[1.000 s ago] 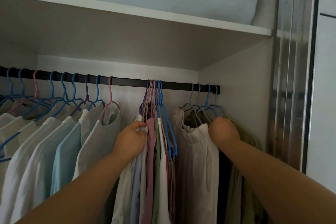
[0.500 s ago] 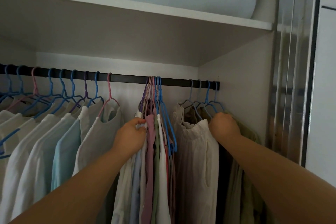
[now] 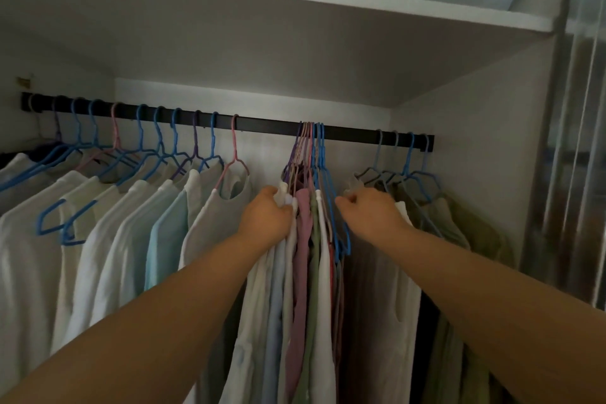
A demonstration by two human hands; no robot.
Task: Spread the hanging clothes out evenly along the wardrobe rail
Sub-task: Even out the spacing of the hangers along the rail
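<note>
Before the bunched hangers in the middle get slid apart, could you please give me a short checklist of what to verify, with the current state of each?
1. Left hand has a grip on the left edge of the bunched clothes: ok, fingers curl round white fabric.
2. Right hand holds something: cannot tell, fingers curled beside the beige garment.
3. Bare rail left of the bunch to spread into: ok, gap up to the pink hanger.
4. Bare rail right of the bunch: ok, gap before the four right-end hangers.
5. Bunch hooks untangled: cannot tell, packed tightly.
6. Left clothes evenly spaced: ok.
</note>
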